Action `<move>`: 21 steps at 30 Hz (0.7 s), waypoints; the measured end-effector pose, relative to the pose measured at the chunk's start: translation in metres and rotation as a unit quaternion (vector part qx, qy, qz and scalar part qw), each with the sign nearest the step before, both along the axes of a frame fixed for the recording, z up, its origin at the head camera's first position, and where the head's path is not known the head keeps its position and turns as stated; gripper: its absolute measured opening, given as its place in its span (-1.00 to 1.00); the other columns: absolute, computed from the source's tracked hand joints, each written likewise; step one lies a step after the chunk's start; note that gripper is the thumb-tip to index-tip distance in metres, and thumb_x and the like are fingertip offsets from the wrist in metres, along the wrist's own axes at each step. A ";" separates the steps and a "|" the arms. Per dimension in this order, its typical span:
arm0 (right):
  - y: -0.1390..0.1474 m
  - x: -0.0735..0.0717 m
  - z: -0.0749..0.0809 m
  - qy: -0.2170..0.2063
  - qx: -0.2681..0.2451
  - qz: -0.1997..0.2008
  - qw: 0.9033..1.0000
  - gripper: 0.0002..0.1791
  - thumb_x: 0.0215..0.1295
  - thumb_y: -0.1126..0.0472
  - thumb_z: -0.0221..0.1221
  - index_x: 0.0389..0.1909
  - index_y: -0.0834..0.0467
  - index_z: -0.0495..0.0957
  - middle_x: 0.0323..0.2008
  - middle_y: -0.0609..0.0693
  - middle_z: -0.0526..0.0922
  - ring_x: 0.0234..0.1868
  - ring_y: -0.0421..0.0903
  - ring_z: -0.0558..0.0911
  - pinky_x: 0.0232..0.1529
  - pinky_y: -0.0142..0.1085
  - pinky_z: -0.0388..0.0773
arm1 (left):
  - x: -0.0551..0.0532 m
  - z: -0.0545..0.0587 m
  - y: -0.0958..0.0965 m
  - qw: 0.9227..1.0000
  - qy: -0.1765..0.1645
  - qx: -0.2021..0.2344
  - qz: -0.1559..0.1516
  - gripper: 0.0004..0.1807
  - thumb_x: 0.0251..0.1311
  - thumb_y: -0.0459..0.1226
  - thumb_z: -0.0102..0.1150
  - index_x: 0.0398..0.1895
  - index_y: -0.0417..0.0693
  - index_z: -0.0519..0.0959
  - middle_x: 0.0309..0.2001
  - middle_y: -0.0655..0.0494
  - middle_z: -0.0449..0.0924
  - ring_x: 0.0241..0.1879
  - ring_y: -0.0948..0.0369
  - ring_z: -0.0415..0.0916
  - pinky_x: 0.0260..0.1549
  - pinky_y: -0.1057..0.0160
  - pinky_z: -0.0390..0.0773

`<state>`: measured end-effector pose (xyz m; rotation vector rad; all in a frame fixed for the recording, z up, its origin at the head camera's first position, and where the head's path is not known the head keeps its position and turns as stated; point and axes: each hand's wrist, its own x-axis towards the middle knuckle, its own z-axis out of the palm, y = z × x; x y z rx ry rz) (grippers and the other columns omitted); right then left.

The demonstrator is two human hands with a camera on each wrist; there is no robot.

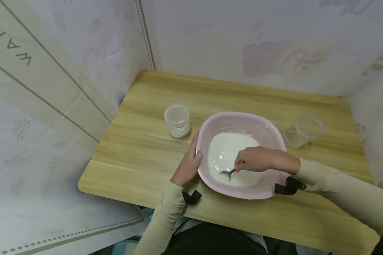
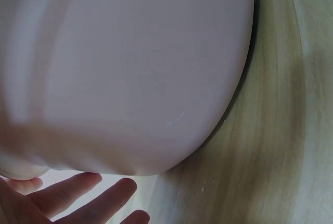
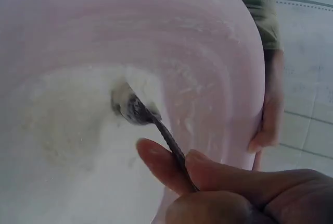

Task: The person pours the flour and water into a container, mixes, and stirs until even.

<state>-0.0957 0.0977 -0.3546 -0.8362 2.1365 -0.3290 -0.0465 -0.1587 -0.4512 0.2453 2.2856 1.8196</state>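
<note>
A pink plastic basin on the wooden table holds a pool of white, glossy liquid. My right hand pinches a metal spoon by its handle between thumb and fingers. In the right wrist view, the spoon's bowl dips into the white liquid. At the basin's left side my left hand grips the rim, thumb at the edge and fingers along the outer wall. Those fingers lie against the basin's outside in the left wrist view.
A clear plastic jar with white contents low inside stands left of the basin. To the right is another clear jar, see-through, close by the basin. Patterned wall sheets hang behind the table and at its sides.
</note>
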 end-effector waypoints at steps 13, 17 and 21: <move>0.071 -0.024 0.011 0.090 0.011 -0.103 0.991 -0.79 0.55 0.21 0.04 -0.31 0.18 0.53 -0.52 -0.06 0.48 -0.54 -0.16 0.36 -0.48 -0.30 0.30 | -0.001 -0.002 -0.005 1.000 -0.003 -0.009 0.006 -0.20 0.51 -0.23 -0.28 0.69 0.57 -0.23 0.70 0.14 -0.08 0.23 -0.11 0.57 0.22 -0.16 0.57; 0.073 -0.036 0.005 0.197 0.018 -0.128 0.972 -0.74 0.57 0.22 0.04 -0.42 0.14 0.44 -0.55 -0.02 0.42 -0.55 -0.12 0.30 -0.45 -0.25 0.24 | -0.001 -0.003 -0.005 1.000 -0.005 -0.001 0.004 -0.20 0.52 -0.23 -0.28 0.69 0.57 -0.23 0.70 0.16 -0.09 0.21 -0.12 0.59 0.16 -0.12 0.62; 0.069 -0.048 -0.001 0.191 -0.001 -0.157 0.969 -0.75 0.61 0.23 0.01 -0.30 0.25 0.53 -0.55 0.03 0.42 -0.55 -0.10 0.32 -0.45 -0.22 0.26 | -0.002 -0.005 -0.003 1.000 -0.008 0.003 -0.001 -0.19 0.51 -0.23 -0.29 0.67 0.63 -0.24 0.71 0.21 -0.12 0.22 -0.11 0.59 0.14 -0.08 0.65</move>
